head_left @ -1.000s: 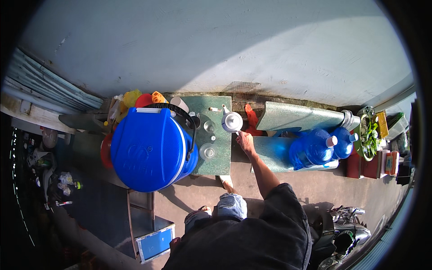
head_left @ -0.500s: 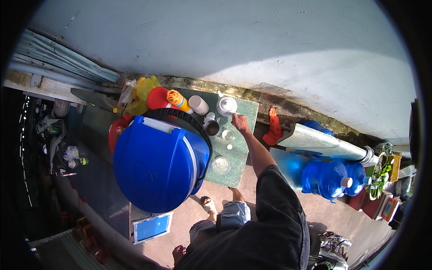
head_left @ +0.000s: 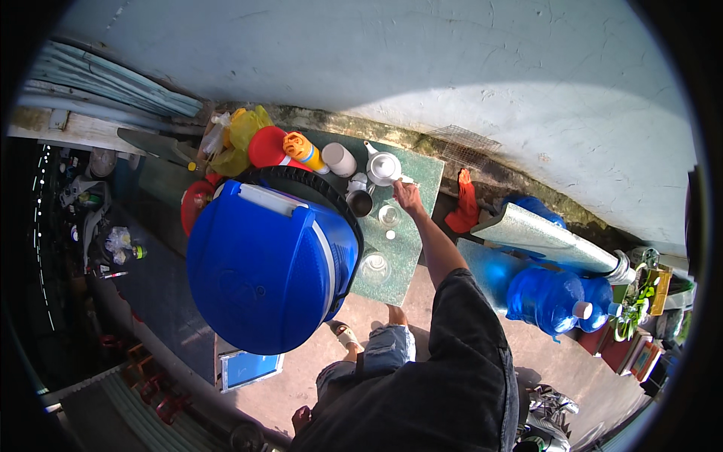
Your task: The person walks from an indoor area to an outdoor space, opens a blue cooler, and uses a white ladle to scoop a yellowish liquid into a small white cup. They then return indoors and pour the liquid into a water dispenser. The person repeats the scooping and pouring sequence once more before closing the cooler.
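Observation:
A white teapot (head_left: 384,169) with a lid stands on the green speckled table (head_left: 422,169), its spout toward the wall. At its handle, my right hand (head_left: 408,196) has its fingers closed round the grip. Close by on the table are a dark-mouthed cup (head_left: 360,203), a small clear glass (head_left: 388,216), a small white round piece (head_left: 390,235) and a clear glass vessel (head_left: 374,267). My left hand (head_left: 301,416) hangs low beside my leg, touching nothing I can see; most of it is hidden by my body and its fingers are unclear.
A large blue cooler (head_left: 256,271) with a black handle blocks the table's left part. Behind it stand a pale cylinder (head_left: 339,160), an orange-topped bottle (head_left: 305,153) and a red round item (head_left: 269,147). Blue water jugs (head_left: 546,300) lie at right. A wall (head_left: 452,60) rises behind.
The whole view has shifted slightly. My right hand stays at the teapot, and more of the handle shows now. The teapot keeps about the same place among the cups.

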{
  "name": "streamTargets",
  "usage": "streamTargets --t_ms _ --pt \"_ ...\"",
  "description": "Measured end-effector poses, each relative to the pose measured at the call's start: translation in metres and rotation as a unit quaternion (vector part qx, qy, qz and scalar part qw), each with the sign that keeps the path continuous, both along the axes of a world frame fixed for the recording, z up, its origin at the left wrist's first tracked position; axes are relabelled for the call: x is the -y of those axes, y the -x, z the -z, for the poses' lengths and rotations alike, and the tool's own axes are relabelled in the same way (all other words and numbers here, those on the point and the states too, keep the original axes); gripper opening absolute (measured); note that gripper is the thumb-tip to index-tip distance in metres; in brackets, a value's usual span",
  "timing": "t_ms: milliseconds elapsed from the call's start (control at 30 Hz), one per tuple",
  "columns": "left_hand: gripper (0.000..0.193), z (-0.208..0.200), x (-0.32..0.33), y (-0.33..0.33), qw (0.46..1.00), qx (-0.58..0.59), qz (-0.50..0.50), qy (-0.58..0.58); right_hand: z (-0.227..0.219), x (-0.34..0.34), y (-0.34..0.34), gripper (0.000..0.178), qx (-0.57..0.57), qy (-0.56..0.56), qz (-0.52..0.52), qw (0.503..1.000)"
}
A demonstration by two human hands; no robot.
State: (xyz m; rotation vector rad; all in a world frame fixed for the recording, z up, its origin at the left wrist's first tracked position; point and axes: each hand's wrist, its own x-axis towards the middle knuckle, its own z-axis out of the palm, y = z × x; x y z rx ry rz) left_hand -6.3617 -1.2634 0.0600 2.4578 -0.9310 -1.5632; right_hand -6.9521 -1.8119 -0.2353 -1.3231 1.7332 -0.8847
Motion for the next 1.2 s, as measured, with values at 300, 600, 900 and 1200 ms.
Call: streamTargets --t_ms 300,600,900,1200 --pt "0.043 0.010 0.006 -0.007 0.978 -0.026 -0.207 -0.002 -0.079 -0.020 -0.011 0.034 -0.150 0.046 0.136 0.978" --pt "0.035 0.033 -0.005 -0.010 0.973 -0.032 -0.228 0.002 -0.141 -0.001 -0.081 0.106 -0.349 0.025 -0.250 0.903" --pt "0.038 0.056 -0.034 -0.023 0.981 -0.016 -0.194 0.013 -0.164 -0.024 -0.069 0.112 -0.199 0.113 -0.141 0.963" --pt "0.034 0.101 -0.031 -0.049 0.982 -0.075 -0.167 0.050 -0.194 -0.197 -0.008 0.090 0.174 0.000 0.129 0.976"
